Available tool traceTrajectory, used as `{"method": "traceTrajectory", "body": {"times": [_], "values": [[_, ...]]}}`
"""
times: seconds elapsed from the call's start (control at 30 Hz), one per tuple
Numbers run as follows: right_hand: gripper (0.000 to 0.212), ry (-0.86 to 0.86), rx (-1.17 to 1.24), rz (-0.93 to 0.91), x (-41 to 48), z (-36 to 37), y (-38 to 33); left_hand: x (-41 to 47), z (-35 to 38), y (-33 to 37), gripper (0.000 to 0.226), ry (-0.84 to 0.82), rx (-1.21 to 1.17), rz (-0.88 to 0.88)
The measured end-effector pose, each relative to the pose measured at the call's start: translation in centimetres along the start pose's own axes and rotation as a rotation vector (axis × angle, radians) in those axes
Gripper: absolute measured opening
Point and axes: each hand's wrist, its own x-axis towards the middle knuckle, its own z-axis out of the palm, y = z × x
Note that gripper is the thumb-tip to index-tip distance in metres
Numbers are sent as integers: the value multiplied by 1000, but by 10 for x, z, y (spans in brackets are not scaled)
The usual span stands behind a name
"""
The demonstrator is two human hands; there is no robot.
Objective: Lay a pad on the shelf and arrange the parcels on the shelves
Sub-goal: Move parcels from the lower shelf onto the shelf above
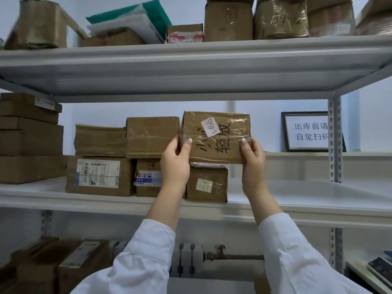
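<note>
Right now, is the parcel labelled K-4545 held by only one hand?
No, the left hand grips the parcel at its left edge and the right hand at its right edge.

sign [306, 132]: cut by post [334, 134] | bottom boxes [70, 266]: blurred | box label [146, 177]: behind left hand [175, 164]

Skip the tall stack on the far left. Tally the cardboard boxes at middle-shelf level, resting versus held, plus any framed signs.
Resting cardboard boxes: 5
Held box: 1
Framed sign: 1
Total: 7
</note>
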Motion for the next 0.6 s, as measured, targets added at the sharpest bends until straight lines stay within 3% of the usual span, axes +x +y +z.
{"method": "traceTrajectory", "body": {"times": [0.13,0.33,0.5,0.6], "values": [[44,-52,-18,-9,-1,2,2,4,1,-9,38,-31,5,-23],[36,2,-30,-1,-3,1,15,8,0,-23,43,-47,-5,-98],[41,26,-95,38,-5,0,26,6,1,-35,43,122,122,-55],[54,48,-130,96,-12,-1,32,2,5,-41,30,169,177,-79]]}}
